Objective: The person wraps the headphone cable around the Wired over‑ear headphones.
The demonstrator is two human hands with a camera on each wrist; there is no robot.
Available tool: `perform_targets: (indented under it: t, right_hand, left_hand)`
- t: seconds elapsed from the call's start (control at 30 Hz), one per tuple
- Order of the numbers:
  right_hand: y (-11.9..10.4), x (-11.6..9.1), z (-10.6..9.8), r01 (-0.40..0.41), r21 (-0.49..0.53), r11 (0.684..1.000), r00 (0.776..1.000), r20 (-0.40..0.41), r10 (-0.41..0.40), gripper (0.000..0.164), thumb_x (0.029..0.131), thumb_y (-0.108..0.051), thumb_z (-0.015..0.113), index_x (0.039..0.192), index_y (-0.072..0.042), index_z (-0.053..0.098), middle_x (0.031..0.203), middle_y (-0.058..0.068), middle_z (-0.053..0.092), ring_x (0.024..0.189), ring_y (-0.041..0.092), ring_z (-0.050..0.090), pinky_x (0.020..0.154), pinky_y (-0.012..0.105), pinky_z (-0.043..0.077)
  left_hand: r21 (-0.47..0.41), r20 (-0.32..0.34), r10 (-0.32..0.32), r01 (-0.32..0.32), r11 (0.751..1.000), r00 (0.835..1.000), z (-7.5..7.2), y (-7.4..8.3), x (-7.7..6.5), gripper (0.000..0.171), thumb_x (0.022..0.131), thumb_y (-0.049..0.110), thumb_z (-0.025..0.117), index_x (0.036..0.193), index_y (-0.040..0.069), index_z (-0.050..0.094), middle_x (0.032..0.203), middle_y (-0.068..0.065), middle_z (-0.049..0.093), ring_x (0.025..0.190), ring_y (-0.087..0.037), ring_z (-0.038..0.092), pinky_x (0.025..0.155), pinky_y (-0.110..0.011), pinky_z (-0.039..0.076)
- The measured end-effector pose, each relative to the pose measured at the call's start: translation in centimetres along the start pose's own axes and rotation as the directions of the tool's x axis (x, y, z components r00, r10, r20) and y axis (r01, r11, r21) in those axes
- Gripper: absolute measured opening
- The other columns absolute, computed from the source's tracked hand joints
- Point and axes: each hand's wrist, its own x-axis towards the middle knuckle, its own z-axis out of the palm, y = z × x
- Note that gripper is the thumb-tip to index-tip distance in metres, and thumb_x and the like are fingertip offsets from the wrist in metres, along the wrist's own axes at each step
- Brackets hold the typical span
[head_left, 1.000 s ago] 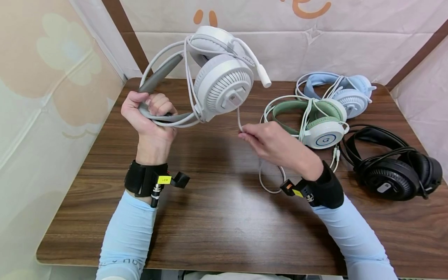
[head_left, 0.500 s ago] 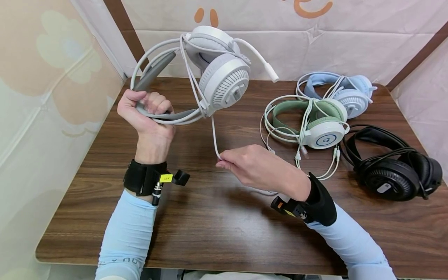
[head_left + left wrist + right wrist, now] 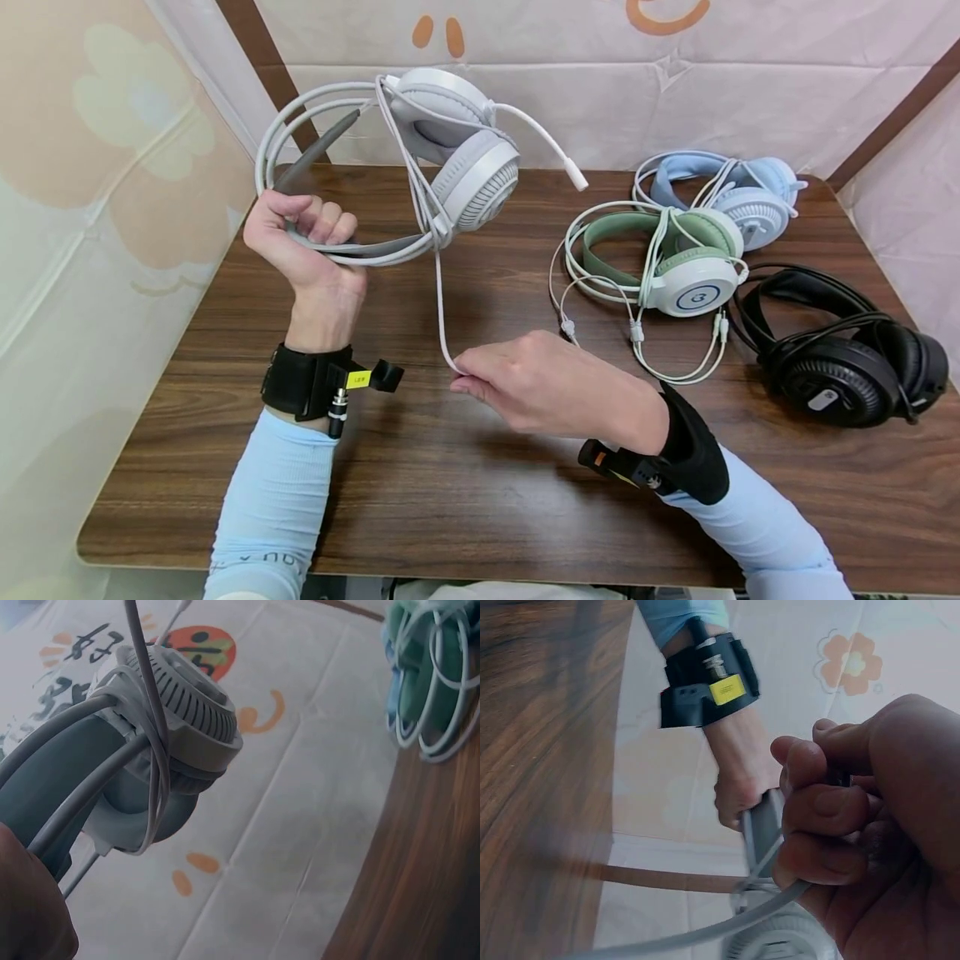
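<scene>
My left hand (image 3: 303,250) grips the grey-padded headband of a white headset (image 3: 480,187), holding it up above the table. Its ear cups face right and a white microphone boom (image 3: 543,137) sticks out from the far one. White cable loops wrap around the cups, also visible on the headset (image 3: 187,712) in the left wrist view. A length of white cable (image 3: 440,308) hangs from the near cup to my right hand (image 3: 555,383), which pinches it between thumb and fingers. The right wrist view shows my right hand (image 3: 870,817) with curled fingers around that cable (image 3: 735,926).
On the right of the brown table (image 3: 420,500) lie a green-and-white headset (image 3: 693,283), a light blue headset (image 3: 753,217) behind it and a black headset (image 3: 832,392). White cable ends with plugs (image 3: 722,327) lie near the green one. Printed cloth walls stand behind and at the sides.
My right hand has moved left and towards me, and more cable now shows between it and the headset. The held headset has shifted slightly left and its cups have turned.
</scene>
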Motion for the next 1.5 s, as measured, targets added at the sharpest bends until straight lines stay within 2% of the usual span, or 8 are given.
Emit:
perform_targets:
  t: [0.23,0.43,0.7,0.93,1.03,1.1,1.27,1.5]
  right_hand:
    - [-0.2,-0.3,-1.5,-0.047,0.044,0.998,0.999,-0.017,0.047,0.011,0.101,-0.015,0.061,0.091,-0.011,0.059,0.070,-0.009,0.049,0.058,0.000,0.044,0.054,0.018,0.041]
    - [0.1,-0.6,-2.8,-0.057,0.022,0.998,0.996,-0.067,0.058,0.016,0.102,-0.015,0.058,0.086,-0.011,0.057,0.067,-0.007,0.046,0.056,0.001,0.042,0.052,0.019,0.039]
    - [1.0,-1.9,-5.8,-0.252,0.010,0.968,0.965,-0.066,0.252,0.002,0.098,-0.010,0.064,0.098,-0.011,0.066,0.070,-0.008,0.053,0.062,0.001,0.048,0.060,0.023,0.045]
    - [1.6,-3.1,-8.3,-0.339,-0.078,0.938,0.938,-0.104,0.331,0.009,0.093,-0.006,0.071,0.100,-0.012,0.070,0.076,-0.007,0.064,0.066,0.001,0.054,0.062,0.025,0.048]
    - [2.6,-3.5,-8.8,-0.336,-0.119,0.934,0.936,-0.155,0.317,0.010,0.090,-0.004,0.074,0.099,-0.009,0.071,0.079,-0.004,0.068,0.067,0.003,0.055,0.063,0.022,0.045]
    - [3.4,-3.7,-8.9,-0.324,-0.134,0.936,0.937,-0.183,0.298,0.010,0.090,-0.003,0.074,0.098,-0.007,0.071,0.080,-0.002,0.068,0.067,0.005,0.055,0.063,0.020,0.043]
    - [4.9,-3.9,-9.0,-0.319,-0.114,0.941,0.929,-0.234,0.286,0.008,0.091,-0.001,0.073,0.098,-0.003,0.071,0.078,0.002,0.067,0.065,0.006,0.050,0.062,0.016,0.037]
    - [5.6,-4.0,-8.8,-0.359,-0.081,0.930,0.907,-0.264,0.328,0.008,0.092,-0.002,0.071,0.099,-0.003,0.073,0.081,0.003,0.070,0.066,0.007,0.051,0.065,0.017,0.037]
  left_hand:
    - [0.209,0.125,0.107,-0.131,0.969,0.986,-0.3,-0.3,-0.1,0.033,0.070,-0.006,0.041,0.061,0.015,0.018,0.060,0.006,0.012,0.044,-0.005,0.016,0.046,-0.017,0.012]
    - [0.305,0.331,0.172,-0.278,0.911,0.928,-0.4,-0.3,-0.2,0.025,0.073,-0.008,0.035,0.067,0.013,0.022,0.062,0.004,0.012,0.049,-0.005,0.011,0.044,-0.020,0.009]
    - [0.372,0.501,0.128,-0.346,0.861,0.856,-0.3,-0.3,-0.2,0.026,0.069,-0.012,0.036,0.066,0.013,0.028,0.054,0.002,0.016,0.045,-0.009,0.009,0.039,-0.023,0.006]
    - [0.426,0.534,0.017,-0.287,0.858,0.845,-0.1,0.5,-0.3,0.024,0.065,-0.014,0.036,0.068,0.009,0.031,0.057,0.001,0.014,0.048,-0.010,0.007,0.039,-0.024,0.005]
    - [0.436,0.562,-0.083,-0.209,0.875,0.823,-0.2,0.9,-0.1,0.024,0.065,-0.015,0.034,0.066,0.008,0.031,0.057,0.001,0.013,0.049,-0.011,0.007,0.038,-0.024,0.004]
    - [0.435,0.570,-0.164,-0.127,0.891,0.805,-0.2,1.0,-0.1,0.024,0.066,-0.016,0.033,0.064,0.008,0.029,0.057,0.001,0.013,0.048,-0.010,0.006,0.038,-0.023,0.004]
    - [0.435,0.617,-0.334,0.044,0.899,0.713,-0.1,0.8,-0.4,0.025,0.067,-0.016,0.030,0.062,0.008,0.026,0.054,0.000,0.014,0.043,-0.010,0.008,0.038,-0.022,0.005]
    - [0.481,0.632,-0.440,0.123,0.868,0.637,0.0,0.1,-1.2,0.027,0.065,-0.016,0.029,0.074,0.003,0.046,0.054,0.000,0.016,0.042,-0.010,0.009,0.039,-0.023,0.004]
